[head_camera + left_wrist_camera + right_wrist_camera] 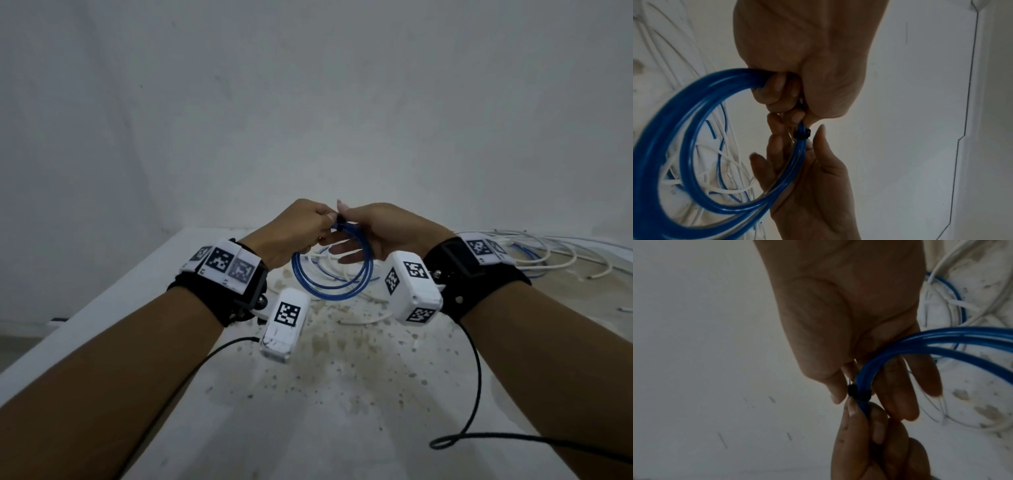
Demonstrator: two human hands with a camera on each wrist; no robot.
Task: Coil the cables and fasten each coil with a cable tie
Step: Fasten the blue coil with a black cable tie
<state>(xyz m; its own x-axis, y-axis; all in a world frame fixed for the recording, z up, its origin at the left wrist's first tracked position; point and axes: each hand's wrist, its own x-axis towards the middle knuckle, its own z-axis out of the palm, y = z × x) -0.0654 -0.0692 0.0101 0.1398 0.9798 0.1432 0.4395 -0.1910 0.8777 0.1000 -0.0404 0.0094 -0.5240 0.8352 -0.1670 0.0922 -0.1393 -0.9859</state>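
Stained white tabletop (342,394) lies nearest; above it both hands hold up the blue coil (330,274), left hand (291,233) clamping the strands, right hand (383,229) pinching the black cable tie (802,133); loose cables (548,253) behind. Fastening looks underway: next, pull the tail snug

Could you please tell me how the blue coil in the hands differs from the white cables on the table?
The blue coil is wound into neat loops; the white cables sprawl loose. The blue coil is held up by the left hand and right hand; the white cables lie on the table. The blue coil carries a black cable tie; the white cables show none.
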